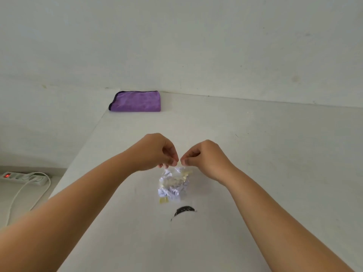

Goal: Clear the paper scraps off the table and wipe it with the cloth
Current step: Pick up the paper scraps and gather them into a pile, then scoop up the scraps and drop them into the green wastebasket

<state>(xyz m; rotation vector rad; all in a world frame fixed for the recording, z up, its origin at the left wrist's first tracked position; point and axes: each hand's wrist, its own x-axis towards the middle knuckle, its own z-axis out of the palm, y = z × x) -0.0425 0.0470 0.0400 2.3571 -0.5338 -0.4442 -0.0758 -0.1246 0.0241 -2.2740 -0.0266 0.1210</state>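
Two hands, left hand (155,152) and right hand (204,157), pinch a clear bag of paper scraps (173,182) hanging below them.

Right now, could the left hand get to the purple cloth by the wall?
Probably yes, but not freely: the left hand is pinching the clear bag of scraps. Bare table lies between it and the purple cloth.

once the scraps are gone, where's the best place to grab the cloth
Probably the near right corner of the cloth, coming from above. It lies folded flat at the table's far left corner against the wall, so only the near and right edges are open, and pinching that corner should lift all layers together.
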